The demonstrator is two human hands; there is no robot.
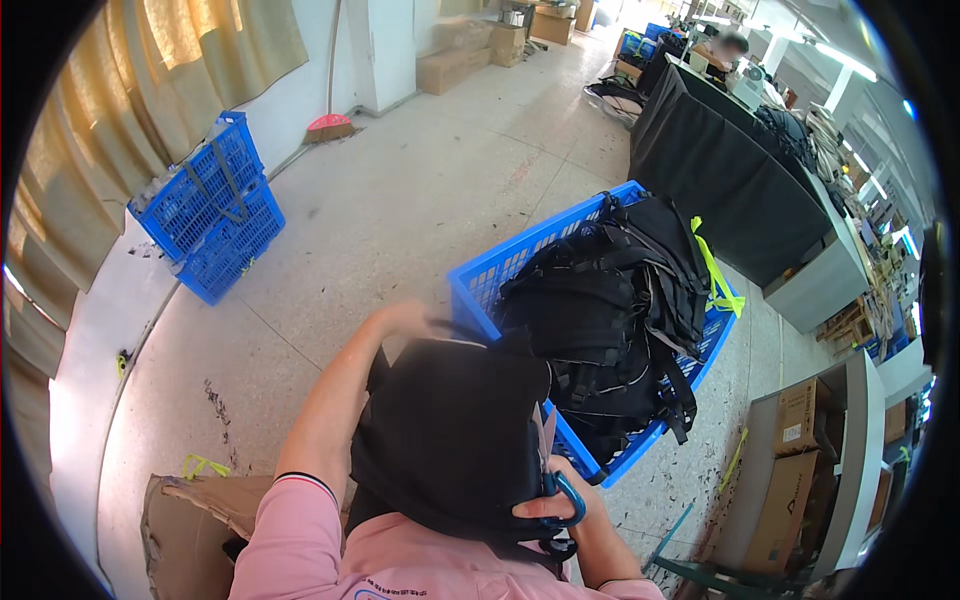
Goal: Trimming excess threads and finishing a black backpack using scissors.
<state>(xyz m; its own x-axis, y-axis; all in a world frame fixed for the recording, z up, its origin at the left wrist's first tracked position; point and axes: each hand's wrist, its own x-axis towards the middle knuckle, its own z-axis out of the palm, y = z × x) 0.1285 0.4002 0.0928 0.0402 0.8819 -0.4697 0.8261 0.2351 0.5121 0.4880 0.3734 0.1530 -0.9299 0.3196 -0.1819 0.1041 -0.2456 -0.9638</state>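
Note:
A black fabric bag [450, 430] rests against my body, filling the lower middle of the view. My right hand [590, 497] is closed around the blue handles of a pair of scissors [571, 502] beside the bag's right edge. The scissor blades point up and away, along the bag's side. At the bag's far left corner is my left hand [408, 320], smeared by motion, so its fingers cannot be read. Just beyond the bag stands a blue plastic crate [480, 280] heaped with black backpacks [590, 310]. A bright yellow-green strap [712, 265] hangs over the crate's right side.
Blue crates [225, 215] stand by the curtained wall at left, near a broom [330, 125]. Cardboard [195, 520] lies at lower left. On the right are a black-draped table [720, 180] with a person behind it, and a shelf with cardboard boxes [785, 500].

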